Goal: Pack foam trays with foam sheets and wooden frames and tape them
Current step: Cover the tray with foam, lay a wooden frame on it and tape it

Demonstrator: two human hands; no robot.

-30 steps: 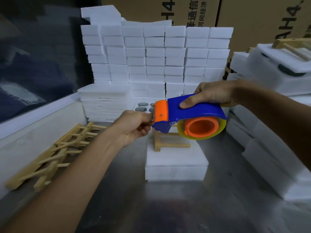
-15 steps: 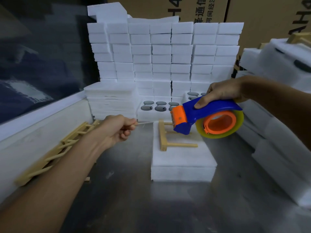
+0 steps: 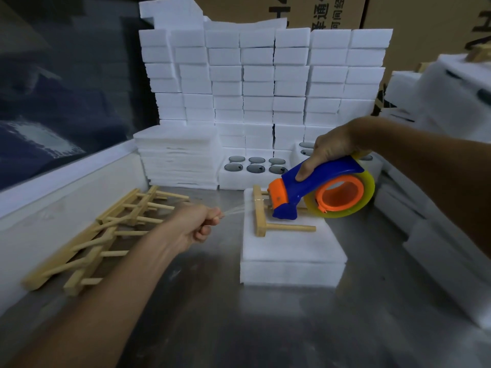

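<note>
The scene is dim and bluish, with light falling from above and ahead onto the stacked foam blocks, the brightest area. The metal worktop gives back a dull, smeared sheen. Soft shadows sit under the foam tray. Wide-angle distortion bends the edges, where the forearms and the right-hand foam stacks blur. The top left corner stays dark.

A grey metal surface fills the lower part of the view, dully reflecting dim light. At 9 o'clock a pale ledge runs along its edge, with a dark window above it showing faint reflections. At 12 o'clock and 1 o'clock brown cardboard boxes printed with black characters stand as a backdrop. The room is dim overall.
</note>
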